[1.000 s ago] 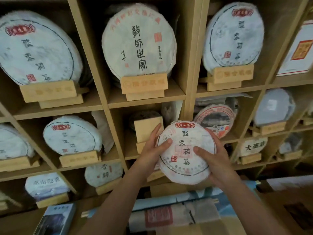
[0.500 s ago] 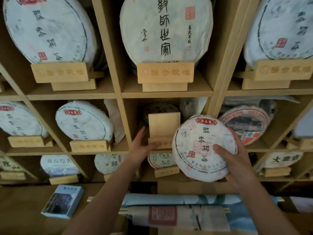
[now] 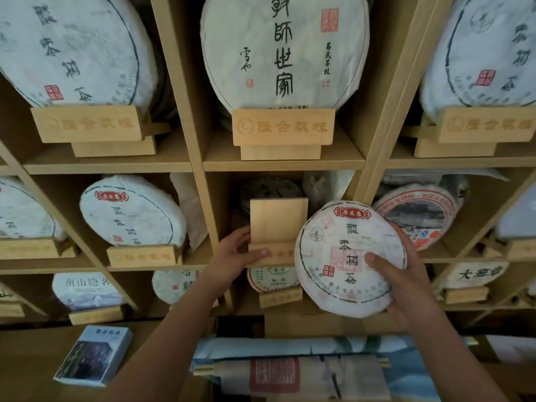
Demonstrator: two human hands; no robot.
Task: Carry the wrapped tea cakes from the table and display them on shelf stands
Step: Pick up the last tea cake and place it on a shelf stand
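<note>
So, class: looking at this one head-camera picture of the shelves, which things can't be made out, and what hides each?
- Dark tea cake, head view: lower part behind the empty wooden stand.
- Held tea cake: back face unseen; right hand covers its right edge.
- Top-row cake: cut by the frame's top edge.
- Stand lettering under the left hand: blurred.

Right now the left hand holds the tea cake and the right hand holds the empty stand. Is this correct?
No, the hands are swapped. In the head view the right hand holds the tea cake, and the left hand holds the empty stand.
</note>
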